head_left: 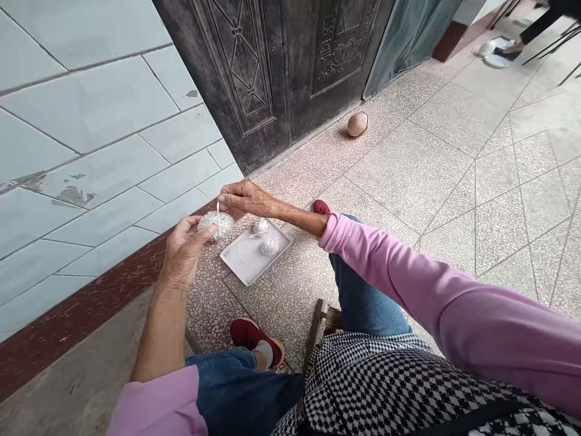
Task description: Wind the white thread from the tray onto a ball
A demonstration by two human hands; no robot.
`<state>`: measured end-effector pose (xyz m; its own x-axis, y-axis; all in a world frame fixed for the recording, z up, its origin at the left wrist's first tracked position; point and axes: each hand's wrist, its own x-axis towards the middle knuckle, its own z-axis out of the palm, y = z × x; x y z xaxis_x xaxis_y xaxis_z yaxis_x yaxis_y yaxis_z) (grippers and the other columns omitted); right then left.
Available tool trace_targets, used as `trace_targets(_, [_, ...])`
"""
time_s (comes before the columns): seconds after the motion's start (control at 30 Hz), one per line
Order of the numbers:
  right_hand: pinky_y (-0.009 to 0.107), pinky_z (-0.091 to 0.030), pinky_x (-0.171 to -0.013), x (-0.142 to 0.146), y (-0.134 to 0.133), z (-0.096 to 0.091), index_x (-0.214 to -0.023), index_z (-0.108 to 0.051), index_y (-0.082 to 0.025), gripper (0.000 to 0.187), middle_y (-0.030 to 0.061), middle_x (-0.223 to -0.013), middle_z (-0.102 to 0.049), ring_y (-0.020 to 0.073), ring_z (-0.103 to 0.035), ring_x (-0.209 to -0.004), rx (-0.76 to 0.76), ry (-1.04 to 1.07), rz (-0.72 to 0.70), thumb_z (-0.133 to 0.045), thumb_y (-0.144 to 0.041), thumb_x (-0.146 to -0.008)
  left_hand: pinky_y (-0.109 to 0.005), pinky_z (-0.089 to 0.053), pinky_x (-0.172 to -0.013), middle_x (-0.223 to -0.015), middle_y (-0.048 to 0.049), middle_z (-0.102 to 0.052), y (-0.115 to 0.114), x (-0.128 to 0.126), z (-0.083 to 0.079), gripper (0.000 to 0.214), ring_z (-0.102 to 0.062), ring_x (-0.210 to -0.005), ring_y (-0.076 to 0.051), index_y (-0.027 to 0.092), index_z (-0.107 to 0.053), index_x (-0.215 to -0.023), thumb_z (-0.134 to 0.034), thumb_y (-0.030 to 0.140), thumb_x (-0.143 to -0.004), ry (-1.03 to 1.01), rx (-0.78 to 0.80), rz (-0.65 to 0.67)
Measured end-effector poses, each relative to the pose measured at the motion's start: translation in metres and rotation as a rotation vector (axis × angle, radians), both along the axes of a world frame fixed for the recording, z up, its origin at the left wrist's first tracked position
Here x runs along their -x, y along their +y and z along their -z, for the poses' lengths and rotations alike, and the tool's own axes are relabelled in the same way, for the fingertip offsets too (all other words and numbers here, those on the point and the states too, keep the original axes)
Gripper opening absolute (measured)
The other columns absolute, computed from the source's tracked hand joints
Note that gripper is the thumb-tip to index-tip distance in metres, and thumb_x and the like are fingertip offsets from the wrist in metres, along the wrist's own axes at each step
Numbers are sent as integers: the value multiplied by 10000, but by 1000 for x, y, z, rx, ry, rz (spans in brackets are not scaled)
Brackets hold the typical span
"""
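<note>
My left hand (184, 248) is closed around a ball of white string (220, 226), its thumb pressed on the near side. My right hand (247, 198) pinches a white strand (218, 208) that runs up from the top of that ball. Below and to the right of the hands, a shallow pale tray (240, 257) lies on the floor. Two smaller shiny white bundles, one at the back (261, 227) and one nearer (270, 246), rest in it; whether they are string or wrapped in plastic I cannot tell.
A tiled wall (95, 151) stands close on the left, beside a dark carved door (290, 72). On the speckled floor (408, 163) lies a worn ball (358, 124). Part of a low wooden stool (315, 330) shows between my legs. Another person's leg (540, 27) is at far right.
</note>
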<state>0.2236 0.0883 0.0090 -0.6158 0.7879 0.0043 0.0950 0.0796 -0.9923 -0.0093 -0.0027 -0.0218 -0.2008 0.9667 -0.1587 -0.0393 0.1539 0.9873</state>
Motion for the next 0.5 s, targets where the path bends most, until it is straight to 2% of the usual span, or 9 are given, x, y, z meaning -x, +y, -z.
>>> trace_targets(0.13, [286,-429,-849,5,8,19,-951,-677,-149,388,-27,-849,-618,121,-534,-924,-87,18,-38,-603,-131,-1331,-312,-688,-802,-1166,-111,-881,-5,-3,-8,727,-812,-992,-245,195,-863,-1161,-1246,461,-603,-163,17,95])
trace_targets(0.23, [259,-447,-842,11,16,35,-983,-695,-133,362,-24,-890,-639,122,-552,-917,-145,38,-56,-619,-131,-1337,-331,-719,-853,-1190,-132,-890,-7,-5,-13,696,-821,-1051,-267,184,-876,-1124,-1238,366,-559,-307,-40,65])
trace_targets(0.37, [272,-431,-825,20,10,46,-966,-696,-148,377,-20,-874,-646,133,-565,-850,-262,-24,-104,-613,-134,-1334,-334,-714,-846,-1222,-158,-884,-7,-6,-20,646,-816,-1130,-301,188,-837,-1121,-1157,297,-571,-452,-173,-43])
trace_targets(0.5, [310,-431,-884,25,-12,45,-956,-644,-185,387,-9,-917,-657,160,-584,-895,-344,-139,-227,-651,-207,-1342,-320,-728,-923,-1374,-106,-883,1,12,-27,610,-801,-1300,-299,256,-768,-1110,-1040,283,-565,-521,-313,-271])
